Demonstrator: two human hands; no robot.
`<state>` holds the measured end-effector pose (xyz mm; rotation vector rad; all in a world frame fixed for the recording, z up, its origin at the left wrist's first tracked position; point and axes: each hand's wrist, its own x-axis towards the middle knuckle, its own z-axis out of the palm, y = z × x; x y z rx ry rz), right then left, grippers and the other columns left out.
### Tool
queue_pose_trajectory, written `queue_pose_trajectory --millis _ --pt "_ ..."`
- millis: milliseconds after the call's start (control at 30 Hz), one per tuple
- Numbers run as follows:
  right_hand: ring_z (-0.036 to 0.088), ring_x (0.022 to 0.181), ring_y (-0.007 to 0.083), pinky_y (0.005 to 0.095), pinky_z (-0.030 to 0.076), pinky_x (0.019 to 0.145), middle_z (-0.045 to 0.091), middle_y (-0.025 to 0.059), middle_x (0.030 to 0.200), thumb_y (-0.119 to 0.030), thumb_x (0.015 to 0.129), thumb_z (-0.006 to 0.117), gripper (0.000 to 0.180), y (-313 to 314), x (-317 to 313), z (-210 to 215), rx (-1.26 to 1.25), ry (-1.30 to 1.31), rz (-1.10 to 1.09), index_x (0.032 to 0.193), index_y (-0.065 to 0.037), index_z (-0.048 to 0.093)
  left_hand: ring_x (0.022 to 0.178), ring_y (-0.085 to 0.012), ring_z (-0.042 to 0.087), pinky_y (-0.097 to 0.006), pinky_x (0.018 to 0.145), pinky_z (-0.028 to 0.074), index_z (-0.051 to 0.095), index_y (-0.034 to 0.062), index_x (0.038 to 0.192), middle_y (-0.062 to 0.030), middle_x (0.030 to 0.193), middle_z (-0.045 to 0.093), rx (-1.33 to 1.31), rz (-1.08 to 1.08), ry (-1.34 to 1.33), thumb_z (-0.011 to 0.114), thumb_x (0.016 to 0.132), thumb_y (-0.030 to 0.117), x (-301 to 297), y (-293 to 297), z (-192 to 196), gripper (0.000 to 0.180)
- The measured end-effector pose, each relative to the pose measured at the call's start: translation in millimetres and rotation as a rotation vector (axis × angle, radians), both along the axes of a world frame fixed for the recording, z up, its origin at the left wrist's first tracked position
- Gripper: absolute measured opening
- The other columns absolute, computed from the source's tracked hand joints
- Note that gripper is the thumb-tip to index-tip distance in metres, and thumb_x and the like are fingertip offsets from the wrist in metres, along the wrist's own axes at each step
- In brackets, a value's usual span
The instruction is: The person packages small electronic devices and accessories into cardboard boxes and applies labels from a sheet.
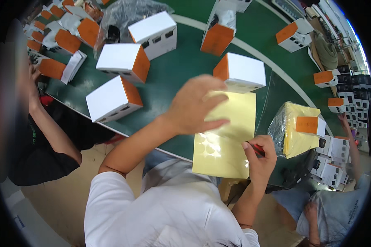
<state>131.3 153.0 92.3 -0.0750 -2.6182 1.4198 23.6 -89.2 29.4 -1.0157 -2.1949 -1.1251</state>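
A yellow sheet (226, 164) of clear round stickers lies at the table's front edge, its lower part reaching past the edge toward me. Over the sheet's upper left part is my left hand (196, 108), fingers apart and slightly blurred, with nothing visible in it. My right hand (263, 158) is closed at the sheet's right edge, around a small red and black object (258, 150). Most of that object is hidden by the fingers, so its kind does not show. Just beyond the sheet stands a white and orange box (245, 71).
Three white and orange boxes, one nearest me (108, 99), stand left on the green table (173, 78). A stack of yellow sheets (294, 142) in plastic lies right, a small box (308, 124) on it. Co-workers sit at left (55, 136) and right (334, 214).
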Motion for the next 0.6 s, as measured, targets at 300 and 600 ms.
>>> queue_pose_trajectory --millis 300,600 --pt "0.06 0.081 0.0147 0.0256 0.05 0.071 0.061 0.0064 0.093 0.004 0.078 0.081 0.019 17 11 16 -0.16 0.057 -0.074 0.088 0.0 0.066 0.141 -0.0397 0.043 -0.05 0.114 0.038 0.073 0.0148 0.125 -0.0112 0.156 0.05 -0.098 -0.148 0.065 0.081 0.085 0.018 -76 18 13 0.042" --pt "0.061 0.082 0.015 0.0259 0.05 0.072 0.061 0.0065 0.094 0.003 0.08 0.081 0.019 9 -15 51 -0.13 0.217 -0.03 0.091 0.0 0.067 0.132 -0.0369 0.056 -0.048 0.109 0.045 0.077 0.0084 0.111 -0.0066 0.126 0.074 0.199 -0.13 -0.117 0.084 0.081 0.011 -27 28 44 0.031"
